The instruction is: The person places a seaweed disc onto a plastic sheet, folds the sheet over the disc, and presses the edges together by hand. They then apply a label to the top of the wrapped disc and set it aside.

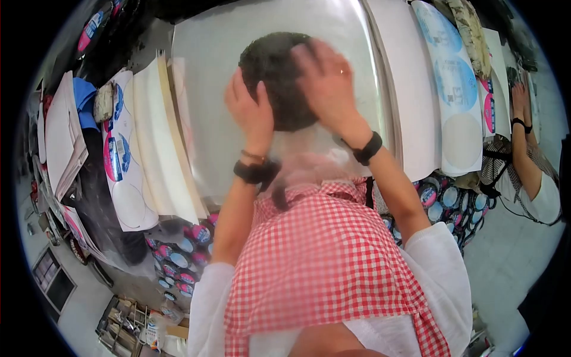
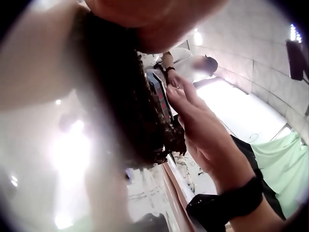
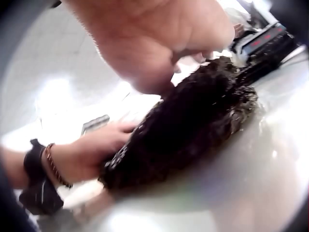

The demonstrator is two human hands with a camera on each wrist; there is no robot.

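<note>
A dark, round stack of thin, rough-edged sheets [image 1: 276, 77] stands over a shiny metal surface [image 1: 208, 41]. At its left side is my left hand [image 1: 253, 113], fingers and thumb bent round the edge. My right hand [image 1: 330, 86], blurred, touches the upper right edge with fairly straight fingers. The left wrist view shows the stack [image 2: 120, 92] edge-on, the right hand [image 2: 207, 140] against its far side. In the right wrist view the right hand [image 3: 154, 38] is above the stack [image 3: 183, 125], and the left hand [image 3: 96, 147] meets its lower left edge; its fingertips are partly hidden.
White and cream sheets [image 1: 160, 137] lie to the left, with printed plastic packaging [image 1: 446, 77] to the right. Many round-labelled packs [image 1: 455, 202] sit below the surface's edge. Another person's arms [image 1: 520, 137] show at the far right.
</note>
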